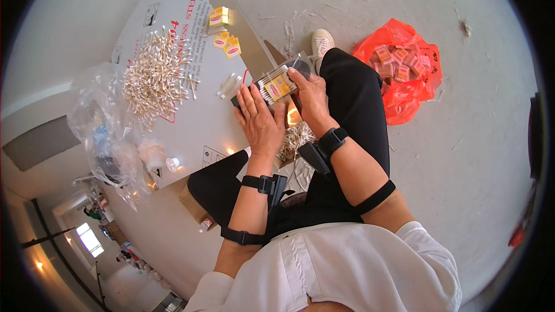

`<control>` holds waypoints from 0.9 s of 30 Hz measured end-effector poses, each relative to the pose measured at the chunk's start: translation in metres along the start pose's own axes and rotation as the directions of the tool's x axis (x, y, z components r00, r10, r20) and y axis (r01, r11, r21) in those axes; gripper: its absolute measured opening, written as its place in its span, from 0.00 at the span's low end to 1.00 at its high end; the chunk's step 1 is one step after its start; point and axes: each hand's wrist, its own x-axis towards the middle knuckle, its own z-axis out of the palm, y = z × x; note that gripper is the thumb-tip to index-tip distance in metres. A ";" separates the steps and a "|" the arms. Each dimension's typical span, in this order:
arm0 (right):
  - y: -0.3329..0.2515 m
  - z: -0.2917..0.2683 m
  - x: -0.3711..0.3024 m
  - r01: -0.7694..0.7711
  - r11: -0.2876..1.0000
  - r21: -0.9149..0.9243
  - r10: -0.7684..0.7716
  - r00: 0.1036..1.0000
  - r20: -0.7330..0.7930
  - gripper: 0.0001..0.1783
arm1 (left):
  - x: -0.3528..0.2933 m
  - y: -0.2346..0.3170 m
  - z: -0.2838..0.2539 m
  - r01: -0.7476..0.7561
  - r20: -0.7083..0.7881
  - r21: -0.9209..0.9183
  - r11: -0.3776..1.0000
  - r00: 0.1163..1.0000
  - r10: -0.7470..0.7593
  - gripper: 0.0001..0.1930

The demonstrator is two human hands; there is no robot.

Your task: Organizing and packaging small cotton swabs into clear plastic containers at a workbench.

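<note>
A clear pack of cotton swabs [266,93] with a yellow card [277,87] is between my hands, on a dark holder at the table's edge. My right hand [313,97] grips the pack's right end, thumb on top. My left hand [261,120] lies with fingers stretched out against its left end, thumb apart. Under my hands, a box of loose swabs [298,140] is partly hidden. To the left, a big heap of cotton swabs [156,75] lies on the film-covered table [199,121].
Small yellow cards [232,47] and a yellow stack [218,16] lie at the table's far edge. Clear plastic bags [104,133] and a white round cap [172,164] are at left. An open red bag [404,99] of small packs sits on the floor at right, among scattered swabs.
</note>
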 end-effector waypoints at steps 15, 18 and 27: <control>-0.004 -0.002 -0.002 -0.043 0.999 -0.024 0.043 0.999 -0.012 0.09 | 0.010 0.006 -0.006 -0.034 0.073 0.004 0.999 0.997 0.034 0.43; -0.009 0.001 -0.006 -0.045 0.999 -0.011 0.045 0.999 -0.022 0.10 | 0.010 0.006 -0.007 -0.043 0.048 -0.016 0.999 0.998 0.043 0.42; -0.006 0.000 -0.001 -0.055 0.998 -0.005 0.055 0.998 -0.030 0.09 | 0.012 0.009 -0.006 -0.096 0.028 -0.030 0.995 0.995 0.097 0.44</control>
